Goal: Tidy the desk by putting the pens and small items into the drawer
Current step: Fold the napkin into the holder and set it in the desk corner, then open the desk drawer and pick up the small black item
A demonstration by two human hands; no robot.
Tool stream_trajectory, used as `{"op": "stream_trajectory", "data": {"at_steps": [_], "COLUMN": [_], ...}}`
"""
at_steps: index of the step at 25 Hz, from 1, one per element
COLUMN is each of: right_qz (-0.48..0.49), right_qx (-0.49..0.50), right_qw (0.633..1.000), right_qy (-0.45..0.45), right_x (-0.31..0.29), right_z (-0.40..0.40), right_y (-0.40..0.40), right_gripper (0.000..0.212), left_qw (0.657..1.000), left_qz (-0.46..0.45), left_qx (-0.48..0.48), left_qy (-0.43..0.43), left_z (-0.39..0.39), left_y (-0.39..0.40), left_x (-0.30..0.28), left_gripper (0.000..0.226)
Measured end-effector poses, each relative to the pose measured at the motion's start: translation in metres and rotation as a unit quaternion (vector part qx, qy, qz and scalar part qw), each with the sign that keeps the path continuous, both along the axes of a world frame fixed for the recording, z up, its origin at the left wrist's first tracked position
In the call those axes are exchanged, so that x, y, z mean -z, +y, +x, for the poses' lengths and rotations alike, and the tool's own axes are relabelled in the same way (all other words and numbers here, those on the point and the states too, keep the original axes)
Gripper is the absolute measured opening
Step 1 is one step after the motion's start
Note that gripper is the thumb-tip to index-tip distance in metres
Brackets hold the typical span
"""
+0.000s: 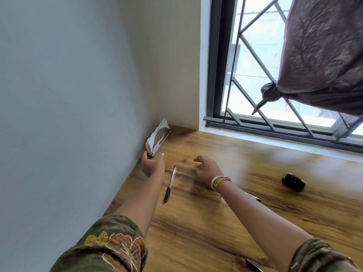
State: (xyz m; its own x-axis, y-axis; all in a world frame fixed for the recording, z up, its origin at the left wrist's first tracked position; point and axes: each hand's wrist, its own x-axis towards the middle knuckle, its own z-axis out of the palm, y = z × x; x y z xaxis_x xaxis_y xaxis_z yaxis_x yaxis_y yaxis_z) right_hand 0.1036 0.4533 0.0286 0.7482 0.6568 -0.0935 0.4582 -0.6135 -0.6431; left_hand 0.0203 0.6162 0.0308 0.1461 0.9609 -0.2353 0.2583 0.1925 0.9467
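A clear-barrelled pen with a black cap (170,183) lies on the wooden desk (245,203) between my two forearms. My left hand (152,163) reaches to the desk's far left corner and grips the near end of a small book (158,138) that leans against the wall with its pages fanned. My right hand (208,168) hovers just right of the pen, fingers loosely curled and holding nothing. A small black object (293,182) sits on the desk to the right. No drawer is in view.
A grey wall runs along the desk's left side. A window with a metal grille (265,75) and a knotted brown curtain (324,55) stand behind the desk. A thin object (254,196) peeks from under my right forearm; another dark tip (254,265) shows near the front edge.
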Motion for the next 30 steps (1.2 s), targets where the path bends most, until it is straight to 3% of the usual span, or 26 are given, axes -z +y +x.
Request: {"op": "stream_trajectory", "data": {"at_steps": [4, 10, 21, 30], "right_qz": [-0.012, -0.017, -0.044, -0.118], "right_qx": [0.01, 0.035, 0.124, 0.23], "right_qw": [0.999, 0.998, 0.991, 0.957], "right_qy": [-0.032, -0.05, -0.017, -0.133], "right_x": [-0.01, -0.013, 0.009, 0.034], "right_z": [-0.009, -0.027, -0.068, -0.119], "right_y": [-0.045, -0.136, -0.316, -0.447], "right_gripper": [0.043, 0.042, 0.05, 0.04], "left_qw": [0.988, 0.908, 0.769, 0.69], "left_qz": [0.084, 0.227, 0.385, 0.394], "left_qx": [0.098, 0.305, 0.46, 0.581], "left_qy": [0.081, 0.176, 0.222, 0.179], "left_z": [-0.017, -0.039, -0.076, -0.077], "left_y": [-0.041, -0.132, -0.318, -0.447], "left_x": [0.0, 0.011, 0.024, 0.032], "left_gripper": [0.069, 0.069, 0.048, 0.047]}}
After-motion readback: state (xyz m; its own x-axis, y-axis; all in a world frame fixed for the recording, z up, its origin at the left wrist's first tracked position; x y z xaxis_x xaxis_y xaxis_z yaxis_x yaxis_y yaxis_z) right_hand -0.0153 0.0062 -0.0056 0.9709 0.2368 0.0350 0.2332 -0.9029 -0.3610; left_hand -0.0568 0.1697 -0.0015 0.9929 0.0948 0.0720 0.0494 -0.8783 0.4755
